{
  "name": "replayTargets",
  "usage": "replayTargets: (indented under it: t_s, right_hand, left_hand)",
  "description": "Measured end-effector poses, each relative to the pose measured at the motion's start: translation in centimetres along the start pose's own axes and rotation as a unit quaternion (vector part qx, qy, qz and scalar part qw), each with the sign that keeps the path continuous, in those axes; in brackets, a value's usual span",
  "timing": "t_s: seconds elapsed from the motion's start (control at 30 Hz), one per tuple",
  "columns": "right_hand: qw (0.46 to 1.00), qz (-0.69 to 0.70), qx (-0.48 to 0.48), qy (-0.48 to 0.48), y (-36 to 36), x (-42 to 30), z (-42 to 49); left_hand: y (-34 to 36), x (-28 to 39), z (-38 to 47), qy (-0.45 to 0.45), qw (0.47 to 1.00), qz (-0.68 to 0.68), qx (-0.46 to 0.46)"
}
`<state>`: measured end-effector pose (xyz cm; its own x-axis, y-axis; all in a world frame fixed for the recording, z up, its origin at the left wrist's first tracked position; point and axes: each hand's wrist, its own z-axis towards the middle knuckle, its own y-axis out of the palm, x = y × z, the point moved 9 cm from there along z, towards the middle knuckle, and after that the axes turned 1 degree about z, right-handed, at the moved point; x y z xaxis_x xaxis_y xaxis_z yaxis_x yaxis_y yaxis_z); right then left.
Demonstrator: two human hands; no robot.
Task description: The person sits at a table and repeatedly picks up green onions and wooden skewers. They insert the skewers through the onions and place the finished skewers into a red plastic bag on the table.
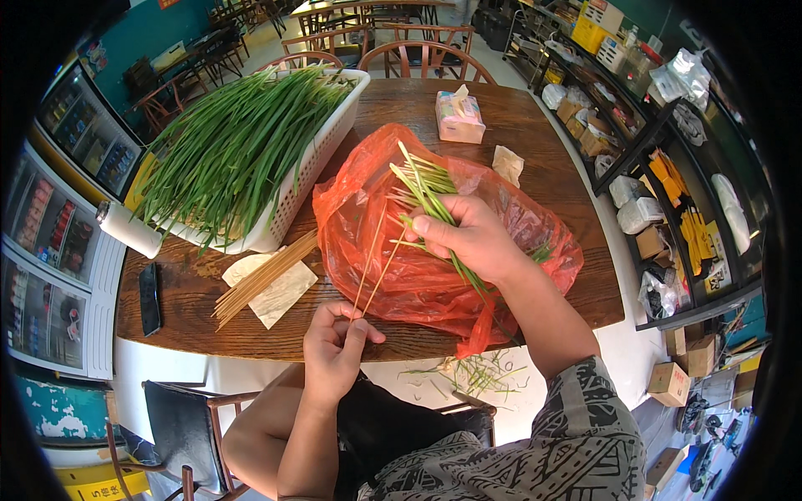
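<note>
My left hand (338, 344) pinches the lower ends of two thin bamboo skewers (377, 253), which spread apart as they rise. Their upper parts reach the chive stalks by my right hand; whether a tip pierces a stalk I cannot tell. A few green garlic chives (432, 199) are gripped in my right hand (467, 233), pale ends pointing up and away. Beneath both hands spreads a red plastic bag (351, 269), and more cut pale stalks (438, 178) lie in its opening. Left of it, a bundle of bamboo skewers (266, 275) rests across a paper napkin (282, 297).
A white plastic basket (316, 156) heaped with garlic chives (232, 150) fills the table's left side. Nearby are a white bottle (128, 230) and a phone (150, 299). A tissue pack (460, 119) and crumpled tissue (508, 165) lie beyond the bag. Chive scraps (479, 372) litter the floor.
</note>
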<state>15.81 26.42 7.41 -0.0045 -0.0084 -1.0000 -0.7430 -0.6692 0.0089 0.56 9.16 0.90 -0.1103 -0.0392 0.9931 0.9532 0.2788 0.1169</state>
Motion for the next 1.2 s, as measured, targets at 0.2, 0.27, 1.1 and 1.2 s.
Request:
replayTargets:
  t_s: [0.2, 0.27, 1.1, 1.2]
  right_hand:
    - [1.000, 0.014, 0.014, -0.009, -0.17, 0.05, -0.02]
    - [1.000, 0.012, 0.011, -0.005, -0.10, 0.08, -0.07]
    - [1.000, 0.018, -0.003, -0.022, 0.23, -0.52, -0.29]
    - [1.000, 0.015, -0.005, -0.024, 0.19, -0.50, -0.25]
  left_hand:
    - [0.01, 0.02, -0.04, -0.002, 1.000, 0.001, 0.001]
    - [0.06, 0.15, -0.03, 0.004, 1.000, -0.003, 0.002]
    - [0.02, 0.07, -0.20, 0.002, 1.000, -0.003, -0.001]
    - [0.01, 0.01, -0.19, 0.002, 1.000, -0.003, -0.003]
